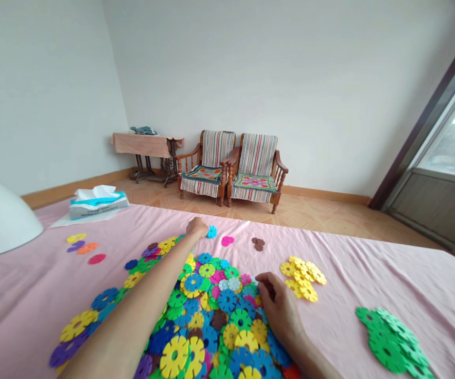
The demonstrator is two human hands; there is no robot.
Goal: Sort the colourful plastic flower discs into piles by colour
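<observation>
A large heap of colourful notched plastic discs [227,300] spreads over the pink cloth. My left hand [198,227] reaches past its far side, fingers closed against a blue notched disc [212,231]; its fingertips are hidden behind the hand. At the heap's right edge is my right hand [277,300], fingers curled and thumb drawn in. Something small and pale shows at its fingertips, too small to name. Beyond the heap lie a pink cluster of discs [228,241] and a brown cluster [258,243]. Yellow discs [303,277] lie right of my right hand.
Green discs [393,342] form a group at the near right. Over on the left are a few loose discs [88,248], a tissue pack [98,204] and a white rounded object [2,216]. Two wooden armchairs [251,181] stand beyond the cloth's far edge.
</observation>
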